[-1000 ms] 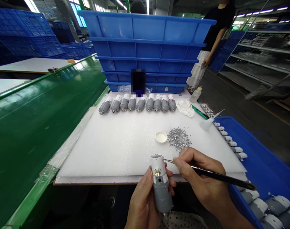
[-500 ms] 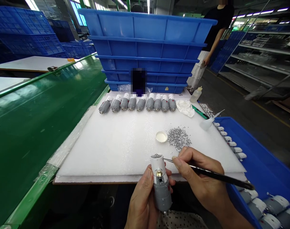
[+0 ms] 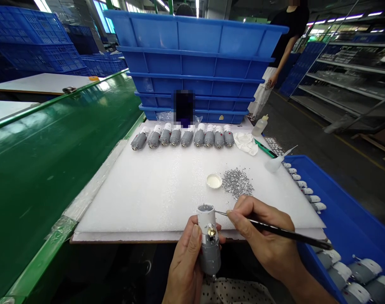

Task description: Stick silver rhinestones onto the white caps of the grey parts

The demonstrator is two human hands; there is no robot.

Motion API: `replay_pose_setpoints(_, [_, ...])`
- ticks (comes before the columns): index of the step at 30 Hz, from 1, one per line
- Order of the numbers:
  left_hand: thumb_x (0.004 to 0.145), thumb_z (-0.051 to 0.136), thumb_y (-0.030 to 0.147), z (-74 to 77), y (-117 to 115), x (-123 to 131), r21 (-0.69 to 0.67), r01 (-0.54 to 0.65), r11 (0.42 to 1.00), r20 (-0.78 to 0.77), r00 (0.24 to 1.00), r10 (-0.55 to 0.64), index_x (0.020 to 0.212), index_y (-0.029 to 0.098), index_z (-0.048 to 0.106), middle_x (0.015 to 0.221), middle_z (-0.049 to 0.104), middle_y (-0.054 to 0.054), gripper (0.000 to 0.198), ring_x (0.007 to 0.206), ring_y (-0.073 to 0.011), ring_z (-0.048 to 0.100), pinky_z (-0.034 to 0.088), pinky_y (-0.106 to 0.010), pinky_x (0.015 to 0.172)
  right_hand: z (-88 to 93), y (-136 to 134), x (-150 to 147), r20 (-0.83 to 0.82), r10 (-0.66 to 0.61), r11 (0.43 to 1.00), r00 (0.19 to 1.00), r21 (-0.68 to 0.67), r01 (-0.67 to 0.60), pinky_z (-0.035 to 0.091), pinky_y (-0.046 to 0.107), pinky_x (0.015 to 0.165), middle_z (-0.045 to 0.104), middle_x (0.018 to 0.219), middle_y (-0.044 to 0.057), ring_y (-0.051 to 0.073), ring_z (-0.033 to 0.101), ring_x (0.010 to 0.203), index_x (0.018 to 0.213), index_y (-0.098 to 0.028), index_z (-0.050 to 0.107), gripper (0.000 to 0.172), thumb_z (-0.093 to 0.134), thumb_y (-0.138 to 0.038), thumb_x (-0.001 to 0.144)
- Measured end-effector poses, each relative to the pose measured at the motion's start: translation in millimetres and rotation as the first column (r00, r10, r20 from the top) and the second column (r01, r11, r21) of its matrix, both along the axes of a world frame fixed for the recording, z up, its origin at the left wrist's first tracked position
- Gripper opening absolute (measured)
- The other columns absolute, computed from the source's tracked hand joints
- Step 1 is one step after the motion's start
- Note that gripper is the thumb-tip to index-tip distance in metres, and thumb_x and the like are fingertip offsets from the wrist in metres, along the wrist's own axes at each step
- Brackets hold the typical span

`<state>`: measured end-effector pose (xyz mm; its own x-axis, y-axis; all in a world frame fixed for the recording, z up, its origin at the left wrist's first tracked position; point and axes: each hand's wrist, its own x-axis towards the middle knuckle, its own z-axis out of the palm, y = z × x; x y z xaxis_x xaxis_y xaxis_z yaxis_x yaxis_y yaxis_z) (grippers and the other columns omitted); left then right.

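Note:
My left hand (image 3: 187, 257) is wrapped round a grey-and-white cylindrical model (image 3: 210, 251), its open white end up. A small gold part sits on its side. In my right hand (image 3: 268, 236) is a pair of black tweezers (image 3: 277, 229), gripped like a pen. The metal tips meet the model's white rim from the right; whether they pinch anything is too small to tell. Beyond the hands, a heap of tiny silvery pieces (image 3: 237, 182) lies on the white foam sheet (image 3: 141, 190), beside a shallow white dish (image 3: 214, 181).
Several similar models (image 3: 199, 137) stand in a row before stacked blue crates (image 3: 195, 65). Crumpled tissue (image 3: 246, 143), a green pen-like tool (image 3: 266, 148) and two bottles (image 3: 260, 125) lie right. A blue bin (image 3: 353, 219) holds more models. A green conveyor (image 3: 68, 156) runs left; a person (image 3: 289, 42) stands behind.
The model has shifted slightly left and turned a little in my left hand, the gold part now further right on it. My right hand with the tweezers has followed slightly left.

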<state>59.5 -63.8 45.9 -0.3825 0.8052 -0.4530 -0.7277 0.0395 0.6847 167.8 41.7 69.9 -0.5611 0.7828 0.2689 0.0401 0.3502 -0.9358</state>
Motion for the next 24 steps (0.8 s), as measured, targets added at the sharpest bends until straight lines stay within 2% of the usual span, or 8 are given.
replay_pose_setpoints(5, [0.087,0.066,0.042,-3.2,-2.6,-0.9,-0.022,-0.016,1.0,-0.005,1.0,0.016,0.098,0.02,0.069,0.093,0.073,-0.006,0.025,0.087,-0.0219,0.064,0.047,-0.029,0.075,-2.3,0.5,0.2,0.001,0.003,1.0,1.0,0.001,-0.003,0.035,0.023,0.052,0.049,0.063,-0.004,0.01,0.045,0.057,0.069,-0.02,0.052,0.025,0.06,-0.024,0.093])
replay_pose_setpoints(12, [0.088,0.065,0.043,-2.0,-1.4,0.6,-0.02,-0.012,1.0,-0.008,1.0,0.012,0.104,0.021,0.068,0.096,0.073,-0.007,0.028,0.091,-0.0234,0.064,0.047,-0.032,0.079,-4.2,-2.2,1.8,-0.011,-0.008,0.998,1.0,-0.062,0.007,0.035,0.023,0.053,0.049,0.064,-0.004,0.01,0.045,0.057,0.07,-0.02,0.052,0.025,0.06,-0.025,0.093])
replay_pose_setpoints(16, [0.086,0.066,0.044,-1.1,-0.4,1.2,-0.038,-0.015,0.999,-0.016,1.0,0.014,0.11,0.02,0.066,0.1,0.072,-0.008,0.034,0.094,-0.0254,0.065,0.047,-0.033,0.078,-4.3,-1.9,1.9,-0.008,-0.019,0.998,1.0,-0.052,0.019,0.036,0.022,0.053,0.05,0.064,-0.004,0.009,0.045,0.057,0.07,-0.019,0.053,0.024,0.061,-0.025,0.092])
replay_pose_setpoints(24, [0.089,0.064,0.041,-1.7,2.5,3.9,-0.009,-0.046,0.999,0.038,0.998,0.047,0.11,0.018,0.067,0.096,0.072,-0.008,0.031,0.096,-0.024,0.063,0.046,-0.035,0.087,-6.3,0.4,0.6,-0.011,-0.031,0.998,0.999,-0.048,0.03,0.038,0.019,0.052,0.052,0.063,-0.005,0.007,0.047,0.055,0.07,-0.02,0.054,0.023,0.062,-0.024,0.091])
